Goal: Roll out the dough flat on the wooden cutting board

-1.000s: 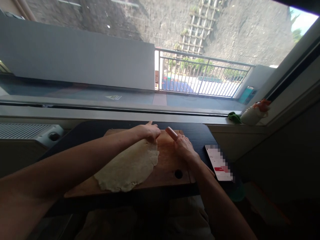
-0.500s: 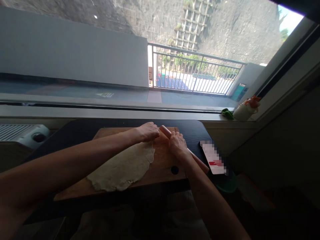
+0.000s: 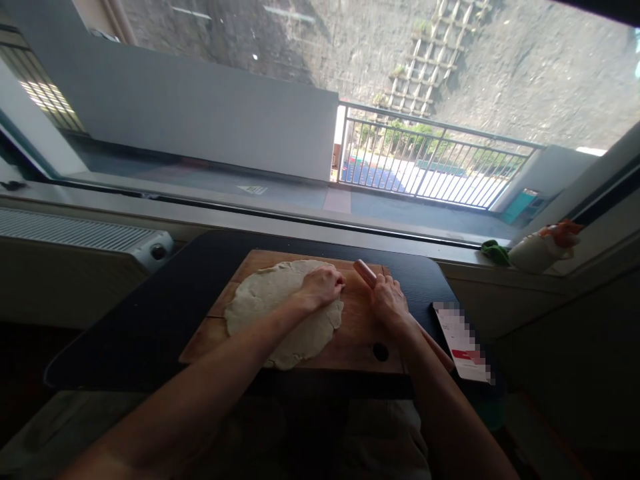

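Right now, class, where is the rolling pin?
In the head view, the rolling pin lies under the right hand, slanting across the right end of the cutting board, between the dough and the phone.

Your left forearm (image 3: pixel 220 381) runs up and right; left hand (image 3: pixel 323 283) is back-up, fingers (image 3: pixel 339 283) curled in. Your right forearm (image 3: pixel 445 400) slants up and left; right hand (image 3: pixel 391 300) is palm-down, fingers curled in a grip. Both bare, reaching forward, hands near each other, not touching.
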`<act>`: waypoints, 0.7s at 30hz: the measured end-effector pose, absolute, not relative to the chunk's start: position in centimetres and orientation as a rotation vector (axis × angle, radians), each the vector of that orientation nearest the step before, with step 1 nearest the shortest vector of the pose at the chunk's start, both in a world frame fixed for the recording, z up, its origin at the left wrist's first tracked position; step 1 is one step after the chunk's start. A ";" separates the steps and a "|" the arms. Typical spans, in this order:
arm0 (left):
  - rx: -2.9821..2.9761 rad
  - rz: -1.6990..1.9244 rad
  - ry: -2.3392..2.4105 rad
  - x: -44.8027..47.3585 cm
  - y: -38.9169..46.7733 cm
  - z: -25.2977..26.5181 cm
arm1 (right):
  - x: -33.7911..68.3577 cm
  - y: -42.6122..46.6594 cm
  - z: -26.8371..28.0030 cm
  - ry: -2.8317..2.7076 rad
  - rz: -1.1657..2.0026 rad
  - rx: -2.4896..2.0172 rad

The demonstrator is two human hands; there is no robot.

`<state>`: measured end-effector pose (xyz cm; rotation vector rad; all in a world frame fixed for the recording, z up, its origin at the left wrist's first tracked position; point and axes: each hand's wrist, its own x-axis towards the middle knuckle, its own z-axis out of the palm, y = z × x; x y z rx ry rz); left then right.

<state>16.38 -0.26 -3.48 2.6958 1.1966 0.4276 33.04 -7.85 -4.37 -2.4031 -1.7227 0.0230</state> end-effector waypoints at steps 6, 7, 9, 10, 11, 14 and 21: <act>2.717 0.451 1.320 16.6 -1.9 -3.6 | 33.2 -7.9 -4.6 -1.751 0.011 -2.402; 2.719 0.445 1.337 16.5 -2.3 -3.5 | 33.2 -7.9 -4.6 -1.755 0.013 -2.402; 2.713 0.422 1.373 16.6 -2.9 -3.2 | 33.1 -7.9 -4.5 -1.756 0.022 -2.409; 2.706 0.402 1.393 16.7 -3.2 -3.0 | 33.1 -7.9 -4.5 -1.754 0.025 -2.413; 2.695 0.375 1.415 16.9 -3.3 -2.8 | 33.1 -7.9 -4.5 -1.750 0.026 -2.418; 2.637 0.267 1.498 18.3 -3.3 -2.2 | 33.2 -7.8 -4.6 -1.743 0.040 -2.424; 2.519 0.250 1.473 21.2 -2.9 -2.1 | 33.5 -7.9 -4.9 -1.754 0.042 -2.392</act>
